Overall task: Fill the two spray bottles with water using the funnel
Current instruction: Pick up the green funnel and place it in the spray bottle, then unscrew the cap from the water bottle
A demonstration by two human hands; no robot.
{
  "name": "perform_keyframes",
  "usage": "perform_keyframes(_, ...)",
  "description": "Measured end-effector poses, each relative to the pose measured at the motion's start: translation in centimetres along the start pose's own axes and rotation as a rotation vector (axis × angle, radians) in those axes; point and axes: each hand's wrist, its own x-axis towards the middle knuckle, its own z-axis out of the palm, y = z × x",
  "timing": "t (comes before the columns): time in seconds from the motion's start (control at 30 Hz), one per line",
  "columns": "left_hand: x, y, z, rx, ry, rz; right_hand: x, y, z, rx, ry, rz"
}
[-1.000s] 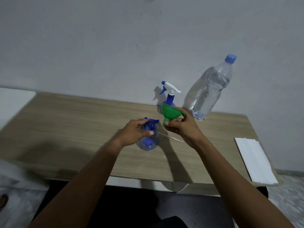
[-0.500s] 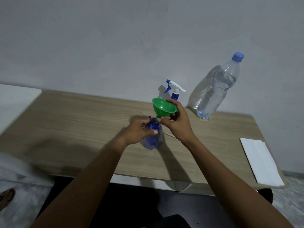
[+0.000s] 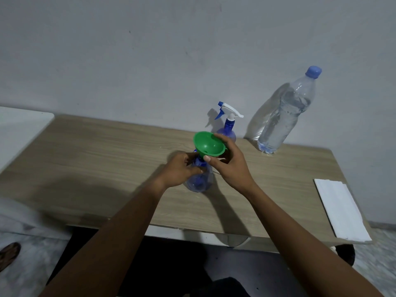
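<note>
You are holding the near spray bottle [image 3: 199, 181], a translucent blue one, upright near the middle of the surface [image 3: 102, 159]. Your left hand [image 3: 182, 169] is reaching in from 9 o'clock, and its grip is curling round the bottle's neck and shoulder. Your right hand [image 3: 232, 166] is coming at it from 3 o'clock, its grip pinching the green funnel [image 3: 207, 144] by the rim, with the thumb pressing the near edge and the fingers wrapping behind the far edge. The funnel is sitting directly over the bottle's neck with its mouth tipping slightly toward you. Its spout is hiding behind your thumb and left fingers, so whether it is seated in the neck cannot be told. The far spray bottle [image 3: 227, 127] is wearing its white and blue trigger head and standing at 1 o'clock from the near one, just behind your right fingers and close to the wall [image 3: 150, 61]. The capped water bottle [image 3: 285, 116], holding plenty of water, is standing at 2 o'clock against the wall. A white sheet [image 3: 340, 211] is lying at 4 o'clock by the right edge, well apart.
</note>
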Motion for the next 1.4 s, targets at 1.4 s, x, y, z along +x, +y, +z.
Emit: perform_keyframes(1.4, 5.4, 11.4, 21.1, 0.233, 0.806, 0.151, 7.3, -3.3, -22.9, -0.34, 0.27, -0.022)
